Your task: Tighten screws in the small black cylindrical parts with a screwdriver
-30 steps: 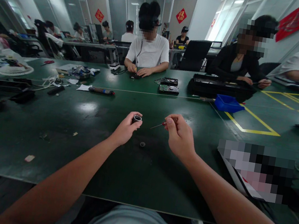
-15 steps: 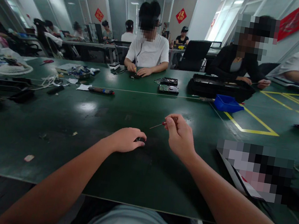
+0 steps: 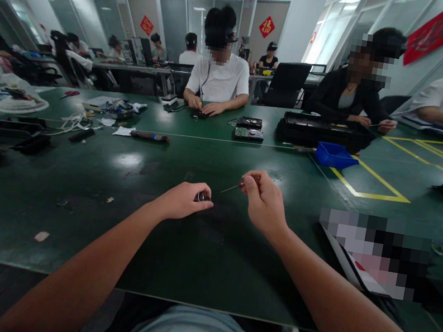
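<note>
My left hand [image 3: 187,200] is closed around a small dark round object [image 3: 201,197] with a shiny ring on its face. Fingers cover most of it, so its kind cannot be made out. To its right, my right hand [image 3: 262,198] grips a thin screwdriver [image 3: 231,187] by its red handle. The metal shaft points left and slightly down toward the left hand, its tip apart from the round object. Both hands are just above the green tabletop [image 3: 225,268].
A pen-like tool [image 3: 149,136] lies ahead on the left, and opened circuit-board devices [image 3: 248,134] lie in front. A blue tray [image 3: 336,156] and a long black case [image 3: 324,131] stand at the far right. A co-worker [image 3: 219,78] sits opposite.
My left hand has risen a little and turned, showing more of the round object. My right hand with the screwdriver has hardly moved. The view has shifted slightly.
</note>
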`<control>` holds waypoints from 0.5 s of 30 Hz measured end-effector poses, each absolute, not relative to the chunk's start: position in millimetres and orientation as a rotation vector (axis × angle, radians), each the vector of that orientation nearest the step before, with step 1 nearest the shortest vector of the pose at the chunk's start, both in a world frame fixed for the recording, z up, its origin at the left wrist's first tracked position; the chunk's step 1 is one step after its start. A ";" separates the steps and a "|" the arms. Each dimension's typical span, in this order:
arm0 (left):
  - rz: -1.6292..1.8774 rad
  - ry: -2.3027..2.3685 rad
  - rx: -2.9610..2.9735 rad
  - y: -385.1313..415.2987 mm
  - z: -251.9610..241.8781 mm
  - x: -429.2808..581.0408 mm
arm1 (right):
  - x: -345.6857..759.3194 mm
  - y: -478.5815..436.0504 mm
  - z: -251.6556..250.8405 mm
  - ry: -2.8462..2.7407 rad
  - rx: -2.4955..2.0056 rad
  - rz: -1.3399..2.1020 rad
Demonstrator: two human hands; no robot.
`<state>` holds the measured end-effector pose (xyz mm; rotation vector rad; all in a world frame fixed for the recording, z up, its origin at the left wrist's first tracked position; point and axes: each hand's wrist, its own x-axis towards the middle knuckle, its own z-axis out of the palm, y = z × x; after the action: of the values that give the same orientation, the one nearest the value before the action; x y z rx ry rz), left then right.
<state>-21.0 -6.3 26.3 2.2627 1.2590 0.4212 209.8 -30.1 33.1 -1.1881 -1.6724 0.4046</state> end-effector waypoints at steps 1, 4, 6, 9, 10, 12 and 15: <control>0.526 1.278 2.214 -3.8 27.8 -23.9 | 209.8 -29.8 33.0 -1.671 -1.188 0.409; 0.826 1.279 1.941 5.2 32.6 -35.0 | 209.9 -28.9 32.3 -1.672 -1.178 0.419; 1.008 1.230 1.665 11.7 36.0 -46.8 | 210.0 -28.5 31.4 -1.672 -1.167 0.422; 1.268 1.143 1.311 20.1 41.9 -74.5 | 210.4 -28.1 29.8 -1.669 -1.161 0.418; 1.341 1.129 1.233 22.1 44.2 -86.4 | 210.6 -28.0 29.4 -1.669 -1.160 0.418; 1.456 1.163 1.110 24.3 49.3 -113.0 | 210.9 -28.0 28.9 -1.670 -1.159 0.426; 1.565 1.296 0.916 22.4 57.6 -155.7 | 211.3 -27.5 28.5 -1.677 -1.165 0.439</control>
<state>-155.7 22.4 57.6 0.9160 1.2961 1.5647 211.3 -27.5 28.5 -1.1649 -1.6769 0.4393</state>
